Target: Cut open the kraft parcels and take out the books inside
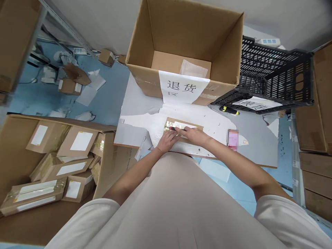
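Over the parcel [184, 124], dark tool [173, 128] lengthwise, red tip [171, 128] apparently leftward.

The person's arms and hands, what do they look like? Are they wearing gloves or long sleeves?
No gloves: the left hand and right hand are both bare. The left sleeve and right sleeve are short, loose and plain, in a pale off-white like the shirt. Any rings would be too small to tell.
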The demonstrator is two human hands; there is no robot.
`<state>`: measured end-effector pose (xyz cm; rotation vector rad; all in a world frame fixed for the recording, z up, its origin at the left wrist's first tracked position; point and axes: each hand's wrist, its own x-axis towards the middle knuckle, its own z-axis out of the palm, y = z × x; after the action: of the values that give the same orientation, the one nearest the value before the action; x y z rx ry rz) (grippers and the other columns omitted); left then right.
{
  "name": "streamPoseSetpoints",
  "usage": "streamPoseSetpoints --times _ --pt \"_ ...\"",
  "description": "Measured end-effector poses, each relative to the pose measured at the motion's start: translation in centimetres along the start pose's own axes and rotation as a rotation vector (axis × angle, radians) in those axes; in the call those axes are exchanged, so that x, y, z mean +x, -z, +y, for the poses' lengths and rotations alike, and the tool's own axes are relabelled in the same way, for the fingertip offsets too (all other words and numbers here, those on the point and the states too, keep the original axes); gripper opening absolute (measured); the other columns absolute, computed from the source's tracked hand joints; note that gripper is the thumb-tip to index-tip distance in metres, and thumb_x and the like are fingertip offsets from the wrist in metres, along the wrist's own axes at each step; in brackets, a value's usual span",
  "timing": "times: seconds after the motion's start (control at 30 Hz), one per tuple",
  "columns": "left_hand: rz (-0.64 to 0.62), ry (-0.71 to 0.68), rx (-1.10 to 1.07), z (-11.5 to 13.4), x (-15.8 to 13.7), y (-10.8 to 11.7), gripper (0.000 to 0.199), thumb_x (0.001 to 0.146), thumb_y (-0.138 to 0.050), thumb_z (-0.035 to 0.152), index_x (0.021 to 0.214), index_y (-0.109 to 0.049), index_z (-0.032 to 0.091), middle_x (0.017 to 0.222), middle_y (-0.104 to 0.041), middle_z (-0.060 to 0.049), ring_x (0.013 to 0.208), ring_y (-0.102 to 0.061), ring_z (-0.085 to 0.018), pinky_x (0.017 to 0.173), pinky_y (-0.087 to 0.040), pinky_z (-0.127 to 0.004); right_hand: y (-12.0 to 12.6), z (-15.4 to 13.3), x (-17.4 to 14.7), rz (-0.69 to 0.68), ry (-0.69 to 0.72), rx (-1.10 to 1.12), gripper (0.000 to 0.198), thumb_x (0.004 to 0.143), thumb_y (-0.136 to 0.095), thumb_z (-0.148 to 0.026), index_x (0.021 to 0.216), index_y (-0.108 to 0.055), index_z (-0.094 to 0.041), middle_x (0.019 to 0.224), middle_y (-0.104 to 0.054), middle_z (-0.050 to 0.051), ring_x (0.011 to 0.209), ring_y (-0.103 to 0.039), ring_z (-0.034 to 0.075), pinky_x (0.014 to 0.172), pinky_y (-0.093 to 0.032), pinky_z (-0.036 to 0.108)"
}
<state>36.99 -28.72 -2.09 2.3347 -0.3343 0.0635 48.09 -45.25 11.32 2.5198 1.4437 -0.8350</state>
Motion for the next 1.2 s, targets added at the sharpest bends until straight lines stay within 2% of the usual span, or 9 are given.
streamPoseSetpoints --times 0.17,0.27,0.5,0.6,0.7,0.8,0.97,1.07,1.2 --pt "-0.006 -0.050 0.112 -0.1 -0.1 0.0 0.035 0.094 -0.037 0.021 0.118 -0.062 0.025 0.121 -0.062 -0.011 0.120 -0.052 -0.025 0.100 -0.042 -0.049 0.7 -0.6 -0.4 -0.042 -0.037 -0.067 0.067 0.089 -0.034 -0.007 0.150 -0.021 -0.033 0.109 -0.060 0.015 0.077 -0.067 0.025 0.067 -0.045 0.033" --pt "0.009 -0.087 0.207 0.0 -0.4 0.0 0.036 0.094 -0.037 0.018 0.121 -0.060 0.024 0.120 -0.063 -0.011 0.121 -0.053 -0.025 0.099 -0.044 -0.047 0.8 0.2 -2.3 -0.079 -0.057 -0.117 0.069 0.087 -0.037 -0.005 0.149 -0.022 -0.032 0.107 -0.062 0.015 0.076 -0.067 0.022 0.064 -0.044 0.029" --pt "0.027 -0.076 0.287 0.1 -0.5 0.2 0.036 0.092 -0.041 0.015 0.120 -0.061 0.026 0.118 -0.065 -0.010 0.116 -0.055 -0.025 0.096 -0.045 -0.045 -0.8 4.5 -11.7 -0.177 -0.232 -0.212 0.088 0.076 -0.038 0.006 0.150 -0.017 -0.037 0.099 -0.063 0.009 0.065 -0.065 0.017 0.053 -0.039 0.024" --pt "0.017 -0.060 0.315 0.3 -0.2 0.6 0.034 0.092 -0.043 0.015 0.117 -0.063 0.027 0.116 -0.065 -0.010 0.113 -0.056 -0.025 0.094 -0.044 -0.043 -2.3 6.0 -15.3 -0.127 -0.291 -0.145 0.091 0.074 -0.038 0.007 0.149 -0.018 -0.039 0.097 -0.063 0.008 0.063 -0.063 0.016 0.053 -0.040 0.025" --pt "-0.031 -0.032 0.354 1.0 0.3 1.5 0.031 0.092 -0.045 0.022 0.116 -0.063 0.027 0.115 -0.065 -0.010 0.111 -0.056 -0.025 0.093 -0.043 -0.042 -5.1 7.1 -18.0 0.051 -0.356 0.153 0.072 0.084 -0.038 -0.004 0.147 -0.027 -0.038 0.100 -0.065 0.008 0.072 -0.065 0.019 0.058 -0.045 0.027" --pt "-0.113 0.013 0.387 2.2 1.3 3.1 0.036 0.089 -0.050 0.030 0.123 -0.058 0.024 0.119 -0.062 -0.013 0.113 -0.054 -0.027 0.093 -0.040 -0.043 -9.1 6.9 -18.3 0.313 -0.465 0.687 0.053 0.094 -0.037 -0.027 0.147 -0.032 -0.030 0.102 -0.068 0.008 0.071 -0.062 0.017 0.061 -0.050 0.029" --pt "-0.216 0.064 0.471 3.6 4.7 5.6 0.092 0.066 -0.070 0.052 0.143 -0.035 0.016 0.148 -0.034 -0.021 0.137 -0.027 -0.040 0.109 -0.019 -0.054 -14.1 4.2 -14.0 0.595 -0.609 1.450 0.064 0.088 -0.050 -0.049 0.145 -0.037 -0.022 0.087 -0.068 0.005 0.044 -0.044 0.008 0.043 -0.044 0.026" --pt "-0.293 0.072 0.479 3.6 6.5 6.0 0.112 0.058 -0.071 0.062 0.147 -0.024 0.012 0.151 -0.028 -0.023 0.140 -0.018 -0.042 0.111 -0.009 -0.056 -14.9 2.9 -11.9 0.649 -0.604 1.644 0.069 0.083 -0.056 -0.052 0.144 -0.038 -0.024 0.087 -0.068 0.004 0.042 -0.042 0.006 0.037 -0.039 0.024" --pt "-0.353 0.124 0.480 3.5 7.2 5.8 0.114 0.055 -0.071 0.065 0.146 -0.027 0.013 0.147 -0.033 -0.023 0.138 -0.023 -0.043 0.110 -0.007 -0.058 -15.1 2.5 -11.2 0.651 -0.561 1.741 0.069 0.083 -0.057 -0.052 0.144 -0.038 -0.025 0.084 -0.067 0.003 0.041 -0.042 0.005 0.034 -0.036 0.021"
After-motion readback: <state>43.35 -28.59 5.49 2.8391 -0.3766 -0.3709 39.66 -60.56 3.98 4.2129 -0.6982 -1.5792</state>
